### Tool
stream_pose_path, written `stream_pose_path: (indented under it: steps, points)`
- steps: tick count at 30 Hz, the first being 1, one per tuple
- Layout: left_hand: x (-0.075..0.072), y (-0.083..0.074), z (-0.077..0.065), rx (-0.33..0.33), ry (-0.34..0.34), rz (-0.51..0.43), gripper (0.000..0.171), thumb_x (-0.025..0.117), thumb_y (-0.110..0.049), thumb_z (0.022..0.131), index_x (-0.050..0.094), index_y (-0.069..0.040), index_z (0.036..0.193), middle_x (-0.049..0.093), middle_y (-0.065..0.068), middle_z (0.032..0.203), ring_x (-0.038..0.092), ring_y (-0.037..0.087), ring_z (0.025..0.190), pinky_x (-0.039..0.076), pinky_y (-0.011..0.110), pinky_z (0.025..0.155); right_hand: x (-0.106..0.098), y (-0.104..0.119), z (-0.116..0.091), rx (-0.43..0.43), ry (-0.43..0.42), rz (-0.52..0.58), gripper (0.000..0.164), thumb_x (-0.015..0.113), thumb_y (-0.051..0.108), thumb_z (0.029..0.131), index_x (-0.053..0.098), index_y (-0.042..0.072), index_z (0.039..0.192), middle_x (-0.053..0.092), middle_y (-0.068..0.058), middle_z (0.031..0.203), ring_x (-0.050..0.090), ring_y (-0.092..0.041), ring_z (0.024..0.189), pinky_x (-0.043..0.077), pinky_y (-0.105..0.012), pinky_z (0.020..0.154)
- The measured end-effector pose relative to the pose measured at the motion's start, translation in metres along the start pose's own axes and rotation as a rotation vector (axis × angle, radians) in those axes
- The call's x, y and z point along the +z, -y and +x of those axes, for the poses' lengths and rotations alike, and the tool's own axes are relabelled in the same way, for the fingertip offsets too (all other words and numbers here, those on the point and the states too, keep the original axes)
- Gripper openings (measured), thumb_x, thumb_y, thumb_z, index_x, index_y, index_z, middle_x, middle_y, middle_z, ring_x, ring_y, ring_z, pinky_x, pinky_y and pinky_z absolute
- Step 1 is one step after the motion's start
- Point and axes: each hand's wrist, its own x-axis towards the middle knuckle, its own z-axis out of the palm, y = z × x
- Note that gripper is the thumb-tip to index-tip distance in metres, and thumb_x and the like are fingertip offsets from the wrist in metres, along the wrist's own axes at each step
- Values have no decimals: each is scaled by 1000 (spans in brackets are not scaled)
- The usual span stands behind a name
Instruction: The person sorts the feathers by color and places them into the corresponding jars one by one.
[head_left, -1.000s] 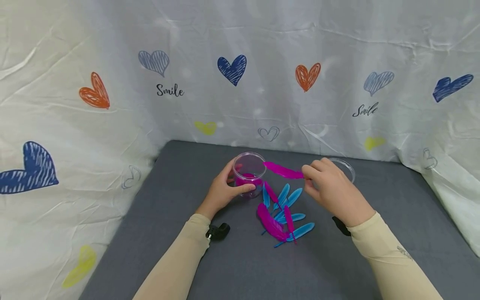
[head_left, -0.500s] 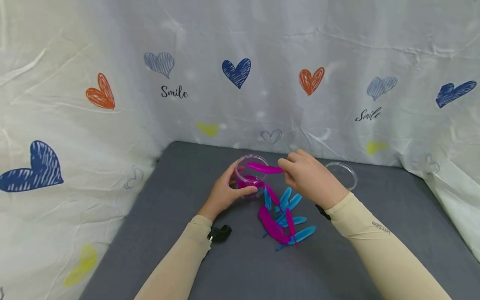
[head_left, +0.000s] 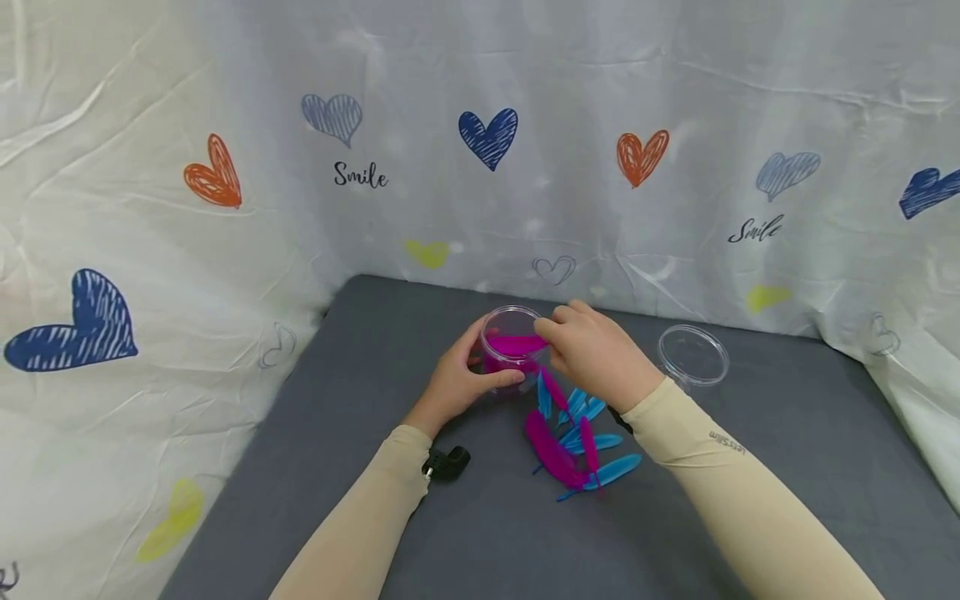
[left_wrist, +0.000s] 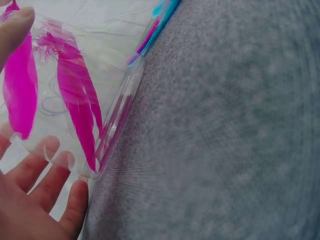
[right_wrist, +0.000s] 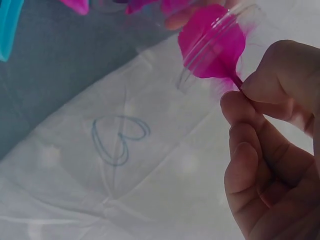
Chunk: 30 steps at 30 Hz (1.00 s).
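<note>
My left hand [head_left: 465, 375] grips a clear plastic jar [head_left: 511, 313] by its side, thumb in front and fingers behind. Magenta feathers [left_wrist: 75, 95] show through the jar's wall in the left wrist view. At the jar's mouth, my right hand [head_left: 588, 346] pinches a magenta feather [right_wrist: 212, 42] by its quill between thumb and forefinger. The vane of that feather reaches inside the rim. On the table in front of the jar lies a loose pile of magenta feathers [head_left: 551, 452] and blue feathers [head_left: 615, 471], partly overlapping.
A clear round lid [head_left: 693, 355] lies on the grey table [head_left: 480, 533], right of the jar. Behind the table hangs a white cloth [head_left: 555, 75] printed with hearts and words. A black strap mount [head_left: 447, 463] sits at the left wrist.
My right hand has moved left to the jar, bringing the magenta feather from beside the rim into the mouth. My left hand keeps its hold on the jar. More of the lid shows.
</note>
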Motion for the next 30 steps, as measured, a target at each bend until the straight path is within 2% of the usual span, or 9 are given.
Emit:
stream_pose_path:
  steps: [6,12,15,19,23,30]
  points:
    - [-2,-1,-1,-13,0,-4,95,88,-57,86,35,-50,164,56,-8,160,61,25,137,56,52,113,6,6,12,3,6,-31,13,80,7,94,73,10,105,63,-6,83,54,-23,80,56,-31,68]
    - [-2,-2,-2,-16,4,-13,94,88,-58,86,35,-51,163,56,-3,160,61,23,136,57,50,111,17,8,16,29,-4,2,10,79,8,94,70,10,97,60,-5,80,51,-22,76,52,-31,65]
    - [-1,-1,-2,-13,1,-5,94,88,-59,85,35,-51,163,57,-3,159,61,23,134,57,49,111,20,10,13,49,-21,24,6,76,8,94,71,10,98,65,-5,83,54,-22,77,54,-31,68]
    - [4,1,-1,12,-4,6,95,89,-55,87,36,-47,165,57,-3,158,59,25,135,55,52,113,17,8,0,82,-48,51,12,72,7,94,74,8,106,72,-6,92,59,-23,83,60,-34,76]
    - [4,2,1,29,-8,19,96,90,-51,87,36,-44,166,58,-2,158,57,26,138,52,55,115,16,4,-15,114,-63,62,10,70,4,94,72,6,104,71,-6,89,58,-23,81,58,-32,71]
    - [2,2,2,20,-8,25,95,89,-56,86,35,-49,164,57,-6,158,59,28,136,53,55,115,27,-1,-44,173,-33,80,4,71,5,95,72,7,97,70,-4,86,57,-20,79,56,-31,67]
